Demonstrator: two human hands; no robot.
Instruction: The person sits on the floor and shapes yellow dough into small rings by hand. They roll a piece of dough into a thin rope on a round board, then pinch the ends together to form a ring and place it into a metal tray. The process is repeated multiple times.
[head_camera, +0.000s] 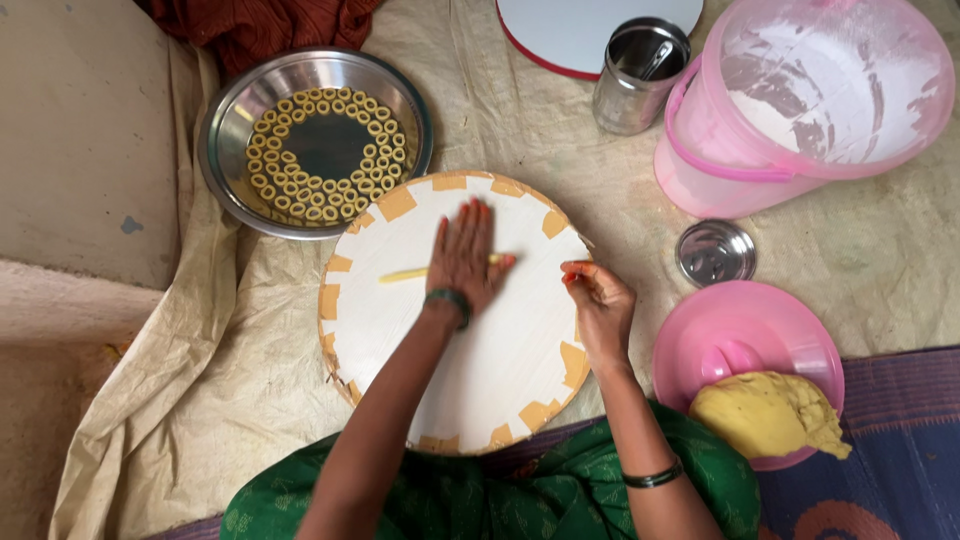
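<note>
My left hand (465, 255) lies flat, fingers together, on a thin yellow dough strand (405, 274) stretched across a round white board (480, 370) with tan taped edges. The strand sticks out to the left of my palm. My right hand (597, 300) hovers over the board's right rim with fingertips pinched together; whether a bit of dough sits between them is too small to tell. A lump of yellow dough (765, 412) rests on a pink lid (740, 335) to the right.
A steel plate (225, 120) holding several small dough rings in circles sits at the upper left. A pink bucket (800, 100), a steel cup (638, 75), a small steel lid (715, 252) and a white round board (580, 30) lie beyond, on a beige sheet (200, 400).
</note>
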